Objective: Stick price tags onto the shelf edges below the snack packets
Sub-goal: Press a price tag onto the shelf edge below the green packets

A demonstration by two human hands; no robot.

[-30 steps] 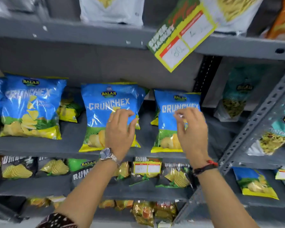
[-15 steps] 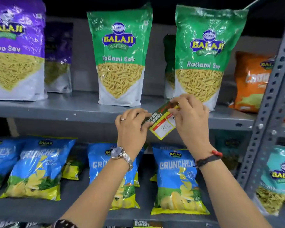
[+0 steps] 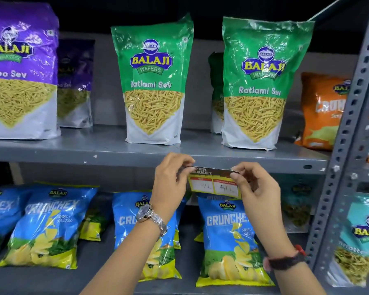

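**Tag held at shelf edge**

Left hand [image 3: 170, 184] & right hand [image 3: 255, 189] each pinch an end of the yellow-bordered paper price tag [image 3: 214, 183], level against the grey metal shelf edge [image 3: 264, 163], between two green Ratlami Sev packets [image 3: 155, 81] above; blue Crunchex bags [image 3: 226, 241] below.

Two hands [image 3: 170, 184] [image 3: 254, 188], one price tag [image 3: 214, 184]. Three green Ratlami Sev packets [image 3: 153, 81] [image 3: 260, 81] [image 3: 215, 92], two purple Aloo Sev packets [image 3: 19, 71] [image 3: 76, 81], one wristwatch [image 3: 145, 213]

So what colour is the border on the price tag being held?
Yellow, around the price tag, seen in the head view.
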